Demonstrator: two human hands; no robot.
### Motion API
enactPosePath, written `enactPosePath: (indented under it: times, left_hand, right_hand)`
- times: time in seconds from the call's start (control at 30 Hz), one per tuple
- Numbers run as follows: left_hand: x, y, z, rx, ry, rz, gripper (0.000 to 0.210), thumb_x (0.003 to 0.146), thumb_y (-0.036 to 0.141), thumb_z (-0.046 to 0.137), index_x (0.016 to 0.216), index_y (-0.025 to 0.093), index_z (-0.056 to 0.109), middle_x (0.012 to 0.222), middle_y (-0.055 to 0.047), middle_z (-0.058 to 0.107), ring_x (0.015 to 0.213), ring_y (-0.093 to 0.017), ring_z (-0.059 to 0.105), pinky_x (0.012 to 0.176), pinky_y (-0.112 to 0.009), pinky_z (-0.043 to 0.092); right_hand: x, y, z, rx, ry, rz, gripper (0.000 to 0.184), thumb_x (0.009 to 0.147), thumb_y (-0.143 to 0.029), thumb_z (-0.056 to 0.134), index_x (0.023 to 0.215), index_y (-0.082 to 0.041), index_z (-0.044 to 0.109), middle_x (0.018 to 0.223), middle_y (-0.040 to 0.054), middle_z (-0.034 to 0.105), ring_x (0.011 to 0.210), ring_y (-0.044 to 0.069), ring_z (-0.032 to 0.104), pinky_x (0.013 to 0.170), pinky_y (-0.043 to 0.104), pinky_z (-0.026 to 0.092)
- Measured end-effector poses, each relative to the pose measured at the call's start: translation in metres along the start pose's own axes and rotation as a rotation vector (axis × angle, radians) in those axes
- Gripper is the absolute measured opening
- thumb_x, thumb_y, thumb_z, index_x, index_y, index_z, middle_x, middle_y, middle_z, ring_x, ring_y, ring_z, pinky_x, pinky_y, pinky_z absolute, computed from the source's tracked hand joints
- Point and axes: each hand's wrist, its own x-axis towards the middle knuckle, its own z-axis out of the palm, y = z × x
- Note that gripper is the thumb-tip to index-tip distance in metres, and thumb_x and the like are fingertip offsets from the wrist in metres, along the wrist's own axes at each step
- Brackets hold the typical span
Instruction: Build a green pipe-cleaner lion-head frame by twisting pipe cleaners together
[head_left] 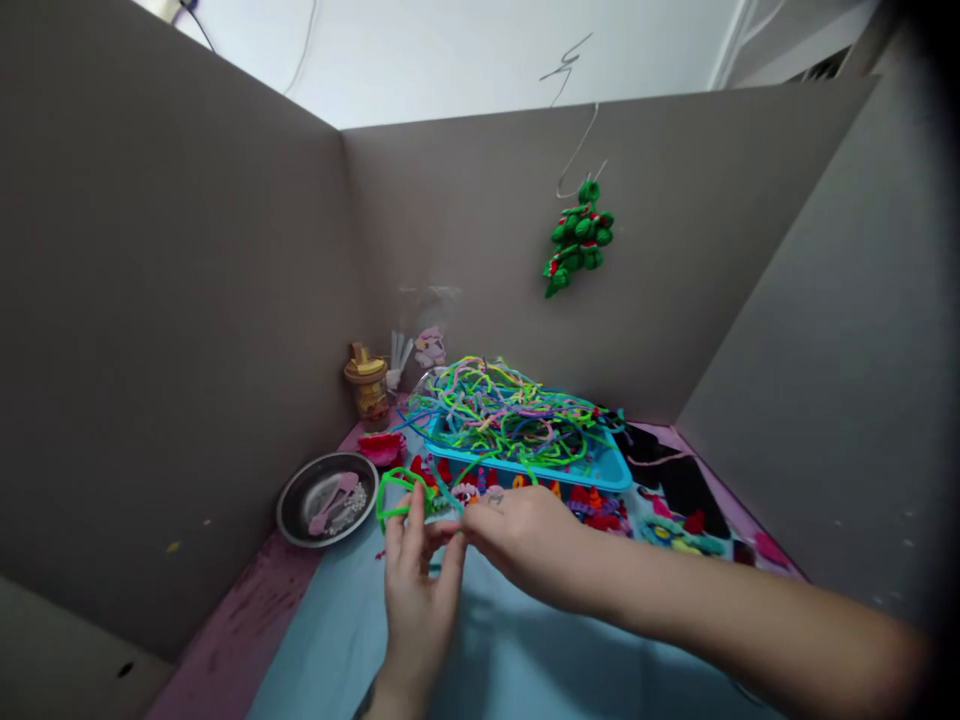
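Observation:
My left hand is raised over the light blue mat, its thumb and fingers bent together. Its fingertips meet those of my right hand, which comes in from the right with its fingers pinched. A teal pipe cleaner runs into the spot where both hands meet; its exact hold there is partly hidden by the fingers. Just behind my left fingertips shows a bright green pipe cleaner bent into loops. Whether the green loops are joined to the teal piece I cannot tell.
A blue tray heaped with colourful pipe cleaners stands behind the hands, small craft pieces before it. At left are a metal bowl with a pink scoop and a brown cup. Grey partitions enclose the table.

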Motion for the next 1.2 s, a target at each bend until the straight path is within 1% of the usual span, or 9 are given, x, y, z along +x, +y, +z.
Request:
enactPosePath:
  times: [0.17, 0.27, 0.37, 0.53, 0.73, 0.83, 1.0, 1.1, 1.2]
  left_hand:
    - [-0.003, 0.0, 0.002, -0.034, 0.003, -0.045, 0.057, 0.058, 0.013, 0.074, 0.113, 0.025, 0.06, 0.102, -0.006, 0.052, 0.084, -0.017, 0.06, 0.081, -0.025, 0.047]
    - [0.0, -0.004, 0.001, -0.03, 0.023, -0.033, 0.065, 0.061, 0.021, 0.074, 0.122, 0.026, 0.052, 0.103, -0.005, 0.054, 0.078, -0.014, 0.06, 0.076, -0.023, 0.047]
    - [0.005, -0.006, -0.001, -0.079, 0.081, -0.128, 0.075, 0.064, 0.027, 0.073, 0.131, 0.023, 0.041, 0.099, -0.005, 0.06, 0.077, -0.012, 0.059, 0.072, -0.02, 0.047]
    - [0.008, -0.006, 0.0, -0.213, 0.032, -0.195, 0.078, 0.065, 0.031, 0.072, 0.133, 0.023, 0.036, 0.112, -0.007, 0.06, 0.091, -0.015, 0.06, 0.076, -0.02, 0.047]
    - [-0.003, -0.009, 0.007, -0.121, 0.05, -0.164, 0.085, 0.061, 0.029, 0.075, 0.135, 0.023, 0.034, 0.088, -0.002, 0.064, 0.077, -0.012, 0.059, 0.078, -0.021, 0.045]
    - [-0.008, -0.009, 0.009, -0.128, 0.011, -0.155, 0.088, 0.061, 0.026, 0.075, 0.137, 0.025, 0.03, 0.083, -0.002, 0.063, 0.081, -0.014, 0.06, 0.079, -0.022, 0.044]
    - [-0.012, -0.012, 0.014, -0.135, -0.065, -0.233, 0.1, 0.056, 0.021, 0.077, 0.139, 0.025, 0.022, 0.087, -0.002, 0.061, 0.079, -0.014, 0.059, 0.071, -0.021, 0.047]
    - [-0.013, -0.016, 0.017, -0.144, -0.13, -0.264, 0.098, 0.06, 0.02, 0.074, 0.141, 0.023, 0.017, 0.079, 0.0, 0.059, 0.069, -0.01, 0.056, 0.067, -0.02, 0.046]
    - [-0.014, -0.016, 0.017, -0.155, -0.138, -0.218, 0.093, 0.065, 0.02, 0.07, 0.141, 0.023, 0.016, 0.072, 0.002, 0.057, 0.066, -0.009, 0.055, 0.066, -0.02, 0.045]
  right_hand:
    - [-0.006, 0.0, -0.005, 0.009, 0.006, 0.047, 0.015, 0.085, -0.022, 0.043, 0.078, -0.018, 0.055, 0.066, 0.0024, 0.062, 0.054, 0.012, 0.054, 0.049, 0.024, 0.023]
    - [-0.009, 0.002, -0.006, 0.026, -0.002, 0.092, 0.015, 0.086, -0.024, 0.043, 0.08, -0.019, 0.056, 0.066, 0.0025, 0.062, 0.056, 0.013, 0.054, 0.05, 0.024, 0.025]
    - [-0.011, 0.002, -0.003, 0.06, -0.037, 0.138, 0.016, 0.086, -0.027, 0.043, 0.082, -0.019, 0.056, 0.066, 0.0029, 0.063, 0.059, 0.013, 0.055, 0.052, 0.023, 0.027]
    - [-0.011, 0.003, 0.004, 0.177, -0.111, 0.246, 0.014, 0.084, -0.025, 0.045, 0.083, -0.019, 0.057, 0.071, 0.0029, 0.064, 0.064, 0.014, 0.056, 0.054, 0.022, 0.028]
    - [-0.012, 0.006, 0.028, 0.468, -0.089, 0.351, 0.015, 0.079, -0.017, 0.045, 0.089, -0.019, 0.056, 0.075, 0.0012, 0.062, 0.069, 0.014, 0.055, 0.058, 0.021, 0.031]
    - [-0.012, 0.004, 0.036, 0.546, -0.077, 0.351, 0.016, 0.08, -0.016, 0.041, 0.084, -0.019, 0.056, 0.071, 0.0007, 0.06, 0.064, 0.013, 0.052, 0.057, 0.02, 0.031]
    - [-0.01, 0.003, 0.034, 0.425, -0.058, 0.441, 0.018, 0.081, -0.017, 0.041, 0.094, -0.019, 0.054, 0.078, 0.0036, 0.062, 0.073, 0.016, 0.056, 0.061, 0.022, 0.031]
    - [-0.009, 0.002, 0.029, 0.313, -0.095, 0.441, 0.02, 0.085, -0.021, 0.04, 0.1, -0.02, 0.051, 0.082, 0.0053, 0.064, 0.077, 0.018, 0.058, 0.061, 0.023, 0.031]
    - [-0.01, 0.003, 0.024, 0.208, -0.137, 0.406, 0.021, 0.087, -0.029, 0.039, 0.104, -0.021, 0.049, 0.08, 0.0054, 0.066, 0.075, 0.019, 0.06, 0.058, 0.023, 0.03]
